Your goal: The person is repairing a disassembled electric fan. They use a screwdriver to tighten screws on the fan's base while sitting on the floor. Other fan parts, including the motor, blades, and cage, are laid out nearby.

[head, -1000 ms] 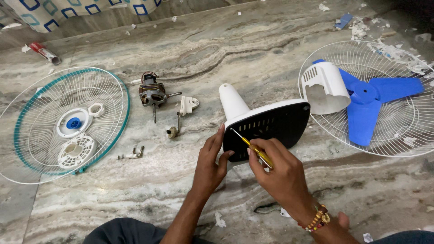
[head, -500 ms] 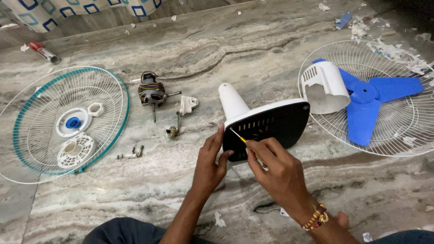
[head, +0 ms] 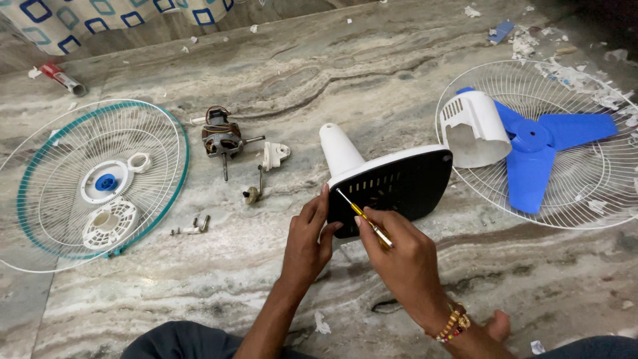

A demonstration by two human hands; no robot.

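Note:
A fan base (head: 392, 183) with a black slotted underside and a white neck lies on its side on the marble floor. My left hand (head: 307, 236) grips its lower left edge. My right hand (head: 397, 256) holds a yellow-handled screwdriver (head: 362, 216), whose tip touches the black underside near the left corner.
A teal-rimmed wire fan guard (head: 86, 183) with white plastic parts lies at left. A fan motor (head: 222, 136), a small white bracket (head: 274, 156) and loose screws (head: 193, 226) sit between. At right a white guard (head: 571, 199) holds a blue blade (head: 538, 149) and white motor cover (head: 475, 126).
My right hand has shifted slightly, keeping the screwdriver tip against the base's underside. The left hand stays on the base's edge.

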